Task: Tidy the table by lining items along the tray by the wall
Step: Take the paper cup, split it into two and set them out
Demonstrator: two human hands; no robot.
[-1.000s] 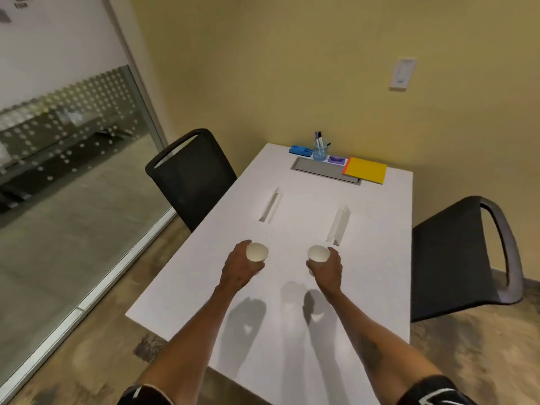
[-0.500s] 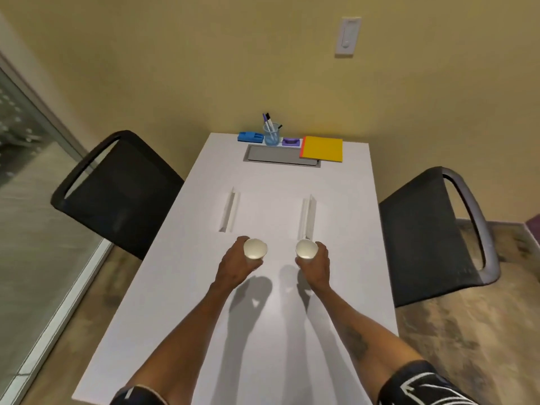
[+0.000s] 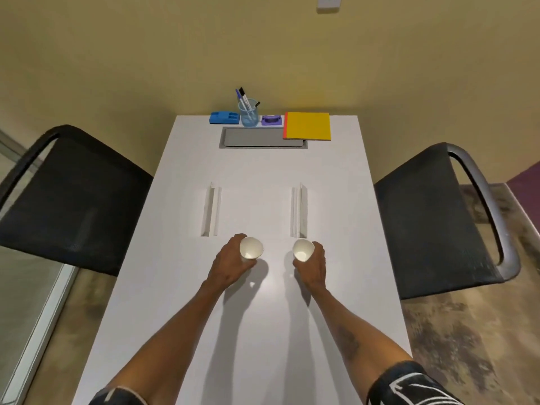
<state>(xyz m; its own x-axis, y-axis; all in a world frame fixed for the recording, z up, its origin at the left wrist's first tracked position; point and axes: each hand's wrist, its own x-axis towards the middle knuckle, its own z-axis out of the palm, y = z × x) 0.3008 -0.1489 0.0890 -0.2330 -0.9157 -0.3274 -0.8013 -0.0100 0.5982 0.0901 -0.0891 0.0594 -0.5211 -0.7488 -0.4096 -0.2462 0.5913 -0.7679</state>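
Observation:
My left hand (image 3: 229, 266) is wrapped around a white paper cup (image 3: 251, 248), and my right hand (image 3: 313, 266) grips a second white paper cup (image 3: 302, 250). Both cups are upright, held just over the middle of the white table (image 3: 263, 317). A grey tray (image 3: 263, 137) is set into the table's far end by the yellow wall. Behind and beside it stand a blue holder (image 3: 224, 117), a clear pen cup (image 3: 248, 113) with markers, a purple item (image 3: 272, 120) and a yellow notebook (image 3: 308, 126) overlapping the tray's right corner.
Two folded white card strips lie lengthwise mid-table, one on the left (image 3: 211, 211) and one on the right (image 3: 299, 210), just beyond the cups. A black chair (image 3: 73, 200) stands on the left and another black chair (image 3: 438, 217) on the right. A glass partition runs at far left.
My view has swung to face the table squarely and dipped downward. Both hands keep hold of their cups at about the same spot near the strips' near ends.

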